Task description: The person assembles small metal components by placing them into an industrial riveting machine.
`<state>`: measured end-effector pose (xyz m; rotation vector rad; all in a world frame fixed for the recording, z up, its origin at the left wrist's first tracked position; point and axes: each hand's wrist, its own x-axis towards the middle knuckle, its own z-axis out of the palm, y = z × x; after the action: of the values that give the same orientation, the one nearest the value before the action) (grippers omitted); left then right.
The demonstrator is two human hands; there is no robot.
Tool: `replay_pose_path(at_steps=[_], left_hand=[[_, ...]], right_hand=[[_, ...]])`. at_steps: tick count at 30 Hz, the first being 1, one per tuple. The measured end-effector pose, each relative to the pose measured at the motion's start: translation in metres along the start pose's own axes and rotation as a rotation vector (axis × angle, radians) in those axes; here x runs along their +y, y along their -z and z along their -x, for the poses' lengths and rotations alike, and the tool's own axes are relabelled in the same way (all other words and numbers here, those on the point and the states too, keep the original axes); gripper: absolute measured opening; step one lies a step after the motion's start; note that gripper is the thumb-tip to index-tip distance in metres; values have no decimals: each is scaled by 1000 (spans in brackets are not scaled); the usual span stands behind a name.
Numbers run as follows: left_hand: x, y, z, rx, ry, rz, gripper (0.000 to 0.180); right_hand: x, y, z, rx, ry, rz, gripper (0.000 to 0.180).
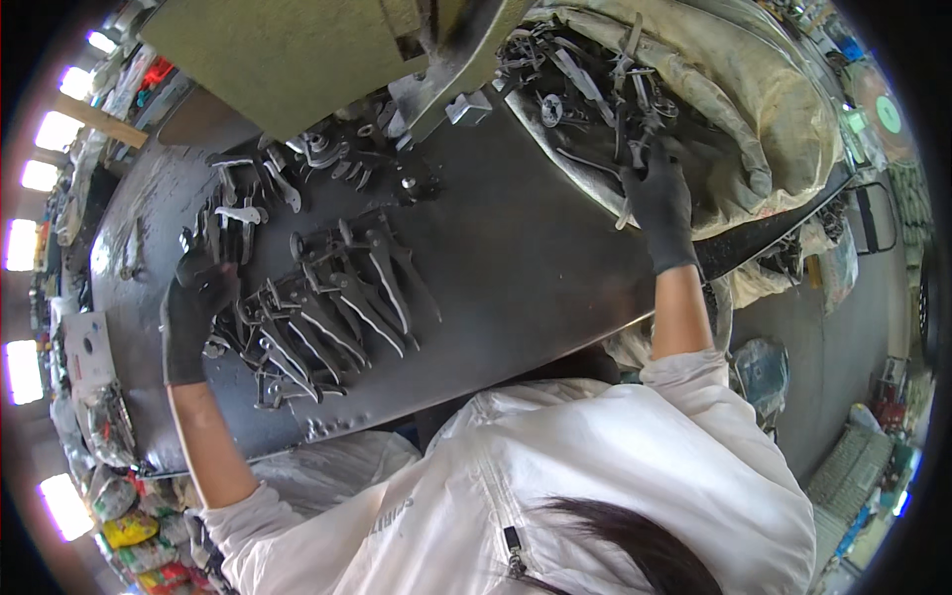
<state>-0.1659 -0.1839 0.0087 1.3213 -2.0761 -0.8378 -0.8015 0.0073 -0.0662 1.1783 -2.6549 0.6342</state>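
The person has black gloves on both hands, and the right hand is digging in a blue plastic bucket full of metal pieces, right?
Not quite. The head view shows the right hand reaching into a pale cloth sack full of metal pieces, not a blue bucket. Both hands do wear black gloves; the left hand rests among metal parts on the dark table.

Dull grey metal parts (327, 307), oily steel table (516, 268), coarse woven sack (783, 109), matt black gloves (662, 203)

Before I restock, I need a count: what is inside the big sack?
The sack holds dark metal parts, tangled; the gloved right hand reaches in. Deeper layers are covered, so no count.
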Motion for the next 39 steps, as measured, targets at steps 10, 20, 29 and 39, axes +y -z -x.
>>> replay_pose_path(at_steps=[10,20,29,39], left_hand=[[130,-195,-24,-279,358,534,33],[122,-222,-45,-291,248,751,28],[41,-147,-92,10,-185,-599,35],[-106,-45,-103,80,-296,-824,34]], right_hand=[[-146,-9,45,-581,-50,-1194,28],[-199,-44,52,-890,12,-1330,26],[-188,-57,62,-1018,-97,-1429,29],[-199,-49,64,-999,-114,-1317,23]])
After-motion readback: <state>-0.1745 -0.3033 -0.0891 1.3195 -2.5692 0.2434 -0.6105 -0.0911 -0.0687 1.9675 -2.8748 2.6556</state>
